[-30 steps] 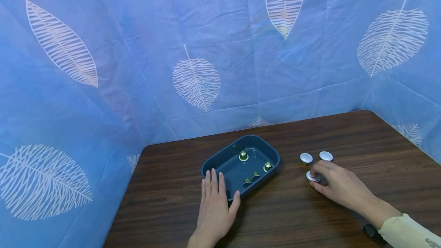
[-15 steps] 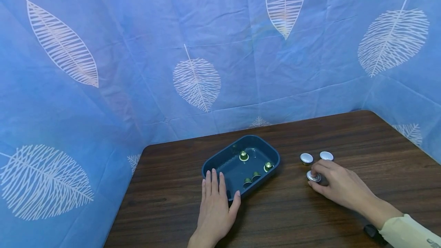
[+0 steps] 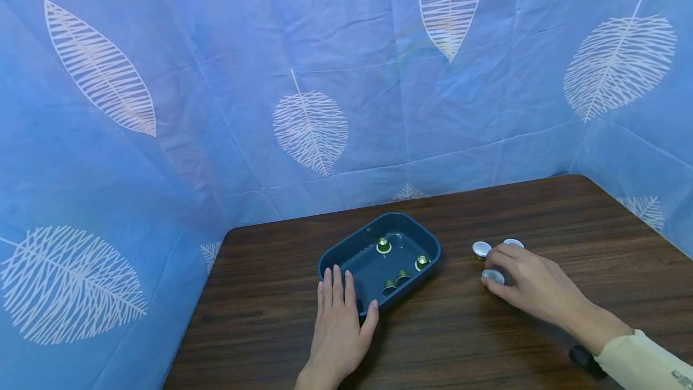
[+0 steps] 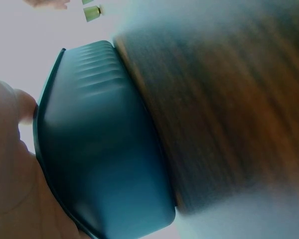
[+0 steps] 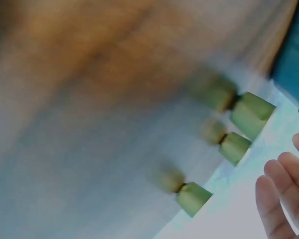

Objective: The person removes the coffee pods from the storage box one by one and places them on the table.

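Head view: blue tray (image 3: 370,260) on worktop (image 3: 260,318), 4 green capsules (image 3: 383,244) inside. Left hand (image 3: 337,336) lies at the tray's near-left rim, fingers straight, no capsule held; probably steadying. Right hand (image 3: 527,284), right of the tray, arches over the nearest loose capsule (image 3: 493,277); other 2 loose capsules (image 3: 481,250) stand just beyond it, also right of the tray. Step looks like picking loose capsules up for the tray; next move likely calls for a pinch, then a lift.

Left wrist view: tray's ridged outer wall, not visible from the head.

Right wrist view: 3 loose capsules narrow end down, green sides showing; head gives mostly foil tops. Right grip loosely parted, nothing lifted; thumb contact can't be told.
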`<state>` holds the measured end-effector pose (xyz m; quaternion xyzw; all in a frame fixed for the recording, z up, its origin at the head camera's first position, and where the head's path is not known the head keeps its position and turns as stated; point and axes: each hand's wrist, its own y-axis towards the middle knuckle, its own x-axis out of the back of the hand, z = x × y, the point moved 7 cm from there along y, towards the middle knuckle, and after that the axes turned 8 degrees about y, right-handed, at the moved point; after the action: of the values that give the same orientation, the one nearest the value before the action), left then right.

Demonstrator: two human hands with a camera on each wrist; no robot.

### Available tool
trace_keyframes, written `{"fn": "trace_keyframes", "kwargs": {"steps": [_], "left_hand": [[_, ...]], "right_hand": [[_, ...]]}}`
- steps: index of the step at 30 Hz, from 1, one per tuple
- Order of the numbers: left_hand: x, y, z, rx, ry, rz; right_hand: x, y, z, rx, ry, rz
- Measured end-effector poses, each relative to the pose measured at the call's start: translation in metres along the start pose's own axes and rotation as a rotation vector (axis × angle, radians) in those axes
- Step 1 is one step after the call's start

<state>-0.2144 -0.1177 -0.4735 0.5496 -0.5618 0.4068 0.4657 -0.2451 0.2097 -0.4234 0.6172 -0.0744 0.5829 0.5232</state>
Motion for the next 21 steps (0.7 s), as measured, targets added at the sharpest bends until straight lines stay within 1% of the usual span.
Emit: {"fn": "trace_keyframes", "kwargs": {"steps": [4,8,12,21], "left_hand": [[0.0,0.0,0.0,-0.002,0.0,-0.003],[-0.001,0.0,0.0,0.002,-0.002,0.001],[-0.002,0.0,0.001,0.008,-0.004,0.011],[-0.001,0.0,0.001,0.012,-0.005,0.013]], "right_hand": [[0.004,0.011,0.008,0.025,-0.016,-0.004],[0.005,0.023,0.017,0.066,-0.012,0.01],[0.004,0.035,0.026,0.08,-0.005,0.049],[-0.007,0.059,0.042,0.063,0.013,0.158]]}}
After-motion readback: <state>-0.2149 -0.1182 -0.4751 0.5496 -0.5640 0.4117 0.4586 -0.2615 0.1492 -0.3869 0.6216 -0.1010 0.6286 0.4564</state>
